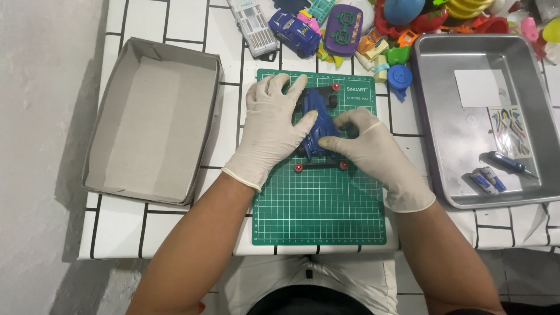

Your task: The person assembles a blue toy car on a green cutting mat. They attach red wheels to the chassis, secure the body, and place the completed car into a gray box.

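A white tabletop point(192, 17) ruled with black lines into large tiles fills most of the head view, its near edge dropping off above the person's lap, and a plain pale wall runs down the left side. On the table's left part lies a shallow grey cardboard box point(153, 119), open and set slightly askew. At the right sits a rectangular metal tray point(431, 116) holding a white slip of paper, a sheet of coloured stickers point(510, 131), a small blue-handled screwdriver point(508, 162) and two batteries point(487, 179) lying side by side. Along the far edge is a heap of bright plastic toys point(402, 29), among them a purple toy car point(294, 32) and a long clear case point(252, 26). In the middle lies a green cutting mat point(318, 204) with a fine grid, and on its far half rests a blue toy race car point(318, 119), long-bodied and glossy, with black wheels and small red rollers showing at its corners. Both hands wear thin whitish gloves. The left hand point(271, 125) lies over the car's left flank, fingers spread, with the thumb pressing on the blue shell. The right hand point(367, 146) meets the car from the right, its fingers curled and pressed together against the near end of the body. Much of the car's underside and near end is hidden by the hands.
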